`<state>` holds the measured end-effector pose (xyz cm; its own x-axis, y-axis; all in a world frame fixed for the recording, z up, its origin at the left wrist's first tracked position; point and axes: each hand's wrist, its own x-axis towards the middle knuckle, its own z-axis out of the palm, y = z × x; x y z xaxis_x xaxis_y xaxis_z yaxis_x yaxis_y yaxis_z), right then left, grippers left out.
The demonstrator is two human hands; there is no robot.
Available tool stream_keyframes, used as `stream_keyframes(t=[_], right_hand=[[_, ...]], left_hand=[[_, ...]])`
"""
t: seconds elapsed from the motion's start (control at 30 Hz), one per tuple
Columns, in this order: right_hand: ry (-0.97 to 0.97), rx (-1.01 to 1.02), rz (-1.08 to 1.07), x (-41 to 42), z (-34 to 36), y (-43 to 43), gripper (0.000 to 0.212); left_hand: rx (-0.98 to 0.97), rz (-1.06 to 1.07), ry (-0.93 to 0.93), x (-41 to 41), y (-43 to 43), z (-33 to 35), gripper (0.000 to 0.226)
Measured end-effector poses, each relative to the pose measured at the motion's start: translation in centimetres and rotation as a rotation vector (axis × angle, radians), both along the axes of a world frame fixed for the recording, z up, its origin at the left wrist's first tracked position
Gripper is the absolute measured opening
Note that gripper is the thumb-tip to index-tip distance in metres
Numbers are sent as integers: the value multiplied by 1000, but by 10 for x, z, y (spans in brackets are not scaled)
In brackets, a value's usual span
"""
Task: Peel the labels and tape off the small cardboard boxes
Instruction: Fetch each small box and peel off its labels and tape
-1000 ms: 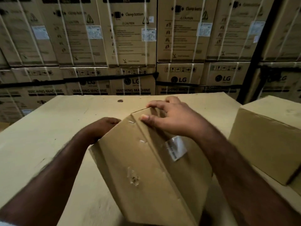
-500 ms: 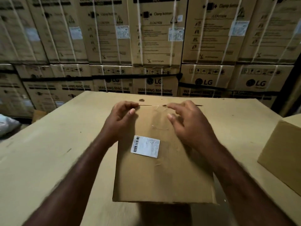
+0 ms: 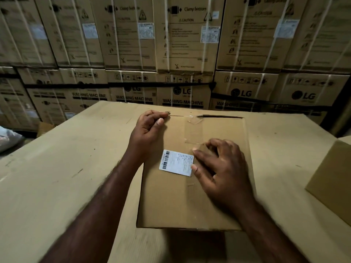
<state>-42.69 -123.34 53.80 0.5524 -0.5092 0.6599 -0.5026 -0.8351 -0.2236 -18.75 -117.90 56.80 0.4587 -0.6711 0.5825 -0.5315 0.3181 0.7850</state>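
A small cardboard box lies flat in the middle of the cardboard-covered work surface. A white barcode label is stuck on its top face. A strip of clear tape runs from the far edge toward the label, with a loose wrinkled end at the rim. My left hand has its fingers curled at the box's far left corner and holds the edge. My right hand rests on the box top, with thumb and forefinger tips touching the label's right edge.
A second cardboard box stands at the right edge of the surface. A wall of large strapped washing-machine cartons rises close behind. A pale bundle lies low at the far left.
The box was turned from tilted on an edge to flat with its label up. My right hand slid from the far edge back to the label's right side. My left hand stayed at the far corner.
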Motion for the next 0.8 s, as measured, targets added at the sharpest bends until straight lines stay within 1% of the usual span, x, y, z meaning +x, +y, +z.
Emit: stream_keyframes(t=[0.2,0.3,0.33,0.37,0.43,0.5,0.57,0.63,0.73,0.8], right_hand=[[-43,4,29,0,-1,-1,34],[-74,64,37,3,1,-2,32],[-82,91,36,4,2,-2,33],[-87,115,35,4,2,-3,33],[-93,150,41,2,3,-3,33],[-99,160,46,1,3,-3,31],[-125,174,40,1,3,-6,27],[-199,213,44,1,2,-10,29],[-342,292,63,0,2,-16,34],[-398,325,77,0,3,-17,34]], left_hand=[[18,34,-25,-2,-1,1,24],[73,70,-82,-3,1,2,25],[98,120,-145,-3,3,2,25],[114,192,-253,-4,6,2,26],[139,277,-530,-15,16,6,28],[237,204,-750,-34,28,9,38],[434,139,-900,-54,37,6,56],[546,149,-960,-63,43,2,66],[603,143,-960,-70,47,6,65],[610,131,-947,-72,47,10,63]])
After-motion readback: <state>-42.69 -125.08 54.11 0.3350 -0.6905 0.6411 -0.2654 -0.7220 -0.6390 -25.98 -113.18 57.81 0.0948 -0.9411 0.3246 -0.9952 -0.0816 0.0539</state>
